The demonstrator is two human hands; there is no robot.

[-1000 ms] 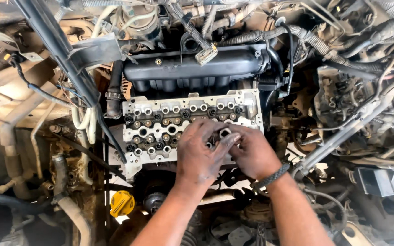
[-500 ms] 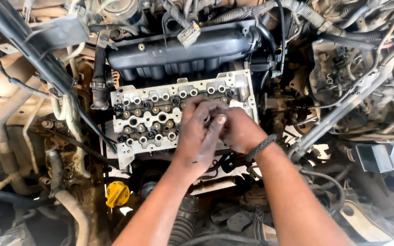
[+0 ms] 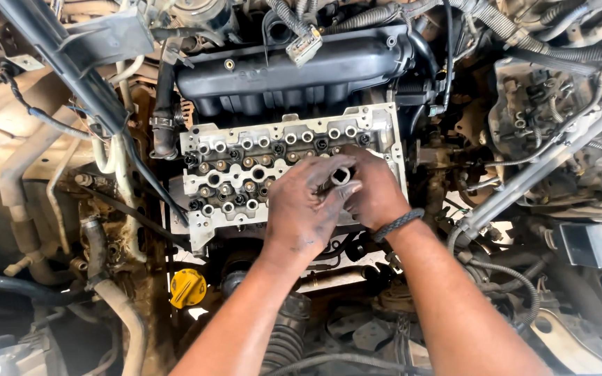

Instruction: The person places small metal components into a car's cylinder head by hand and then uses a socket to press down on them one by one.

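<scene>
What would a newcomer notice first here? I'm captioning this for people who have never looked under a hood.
Two grimy hands meet at the centre: the left hand and right hand pinch a small metal cylinder over the open cylinder head, with its rows of round metal caps. Behind it lies a black manifold, and a yellow cap stands out at lower left.

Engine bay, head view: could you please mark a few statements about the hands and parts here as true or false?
1. Both hands meet over the cylinder head. True.
2. The left hand holds a small metal cylinder in its fingertips. True.
3. The yellow cap sits above the black manifold. False: it lies below the cylinder head, lower left.
4. The right hand has a bare wrist. False: it wears a dark braided wristband.
</scene>
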